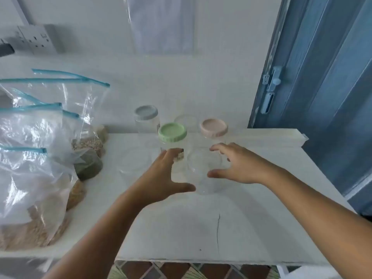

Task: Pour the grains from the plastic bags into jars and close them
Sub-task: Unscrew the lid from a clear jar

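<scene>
- Head view: the clear lidless jar (203, 170) stands upright on the white counter (221, 228), its long axis vertical and its mouth up, just in front of the green-lidded jar (172, 135).
- Our left hand (163, 178) comes at the clear lidless jar from its left, fingers (171, 156) spread and thumb held apart; we cannot tell whether it touches the glass.
- Our right hand (237, 166) lies on the jar's right, fingers loosely spread over the rim and thumb low against its near side; contact looks close but we cannot confirm it.
- The jar sits between both hands; we judge the right hand slightly nearer and better placed to grip it.
- Behind the clear lidless jar stand the pink-lidded jar (214, 127) and the grey-lidded jar (146, 115).
- Well to the jar's left lie the plastic bags (36, 158) of grains, blue zip strips at their tops; nothing is poured yet.
</scene>
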`<state>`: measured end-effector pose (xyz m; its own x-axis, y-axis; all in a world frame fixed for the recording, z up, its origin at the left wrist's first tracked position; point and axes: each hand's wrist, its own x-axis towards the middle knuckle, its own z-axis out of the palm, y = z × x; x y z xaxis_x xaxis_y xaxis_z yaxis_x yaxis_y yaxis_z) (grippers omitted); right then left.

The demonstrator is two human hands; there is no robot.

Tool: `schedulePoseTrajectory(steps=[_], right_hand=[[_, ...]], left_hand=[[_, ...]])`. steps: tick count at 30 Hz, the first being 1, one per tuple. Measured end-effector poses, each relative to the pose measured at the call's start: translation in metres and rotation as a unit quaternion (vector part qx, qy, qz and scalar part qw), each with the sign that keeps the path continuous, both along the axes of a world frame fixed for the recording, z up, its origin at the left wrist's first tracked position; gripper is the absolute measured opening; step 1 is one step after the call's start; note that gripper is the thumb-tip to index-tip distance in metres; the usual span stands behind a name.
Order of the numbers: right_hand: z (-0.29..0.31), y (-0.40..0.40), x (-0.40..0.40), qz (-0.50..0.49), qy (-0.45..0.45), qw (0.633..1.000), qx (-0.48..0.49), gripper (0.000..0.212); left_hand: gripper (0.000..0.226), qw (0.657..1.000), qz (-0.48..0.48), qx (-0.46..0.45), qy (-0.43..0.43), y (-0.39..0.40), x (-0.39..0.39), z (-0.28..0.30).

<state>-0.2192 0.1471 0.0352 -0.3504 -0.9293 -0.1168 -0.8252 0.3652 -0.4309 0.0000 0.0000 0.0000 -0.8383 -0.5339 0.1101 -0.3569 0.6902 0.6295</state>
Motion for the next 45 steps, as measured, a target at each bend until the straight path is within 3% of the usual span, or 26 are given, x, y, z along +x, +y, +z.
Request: schedulePoseTrajectory(steps=[6,13,20,23,27,37,45], right_hand=[[-0.018,-0.007,-0.003,0.009,-0.017,0.999,-0.042,0.099],[-0.025,-0.003,-0.016,0.058,-0.085,0.994,-0.048,0.099],[-0.022,-0.007,-0.024,0.077,-0.123,0.989,-0.019,0.104],[-0.017,-0.015,-0.015,0.063,-0.093,0.994,-0.016,0.112],[-0.018,-0.030,-0.002,0.056,0.006,0.998,-0.001,0.121],[-0.009,-0.040,-0.002,0.055,-0.006,0.998,0.024,0.109],[-0.003,-0.034,0.001,0.048,-0.002,0.998,0.040,0.112]], left_hand=[[0.133,0.993,0.062,0.100,-0.018,0.018,-0.024,-0.029],[0.139,0.987,0.077,0.137,0.023,0.017,-0.044,-0.034],[0.119,0.975,0.082,0.193,0.071,0.018,-0.050,-0.046],[0.106,0.968,0.084,0.215,0.101,0.018,-0.050,-0.053],[0.110,0.966,0.067,0.226,0.110,0.012,-0.051,-0.056],[0.103,0.966,0.052,0.229,0.107,0.005,-0.053,-0.063],[0.102,0.964,0.001,0.245,0.105,-0.002,-0.051,-0.055]])
